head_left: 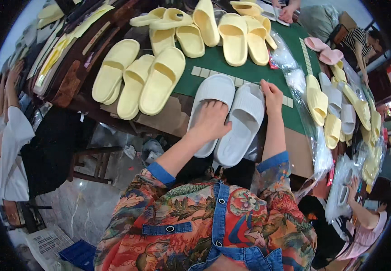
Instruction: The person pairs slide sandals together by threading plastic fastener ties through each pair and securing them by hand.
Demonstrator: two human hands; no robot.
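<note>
- so the pair in play is a left grey slipper [214,86] and a right grey slipper [244,124], side by side at the near edge of the green mat [290,122], toes pointing away from the person
- left hand [211,121] is lying on the left one, fingers at the strap's edge; honestly can't tell if it's gripping or just resting
- right hand [272,97] is pinching a thin pale strand [252,83] by the right one's toe
- bunch of yellow slippers [163,81] over to the left and up top
- clear plastic wrap [297,79] runs down the right side, pink slippers [330,56] past it
- someone else's hand [287,14] at the far end
</note>
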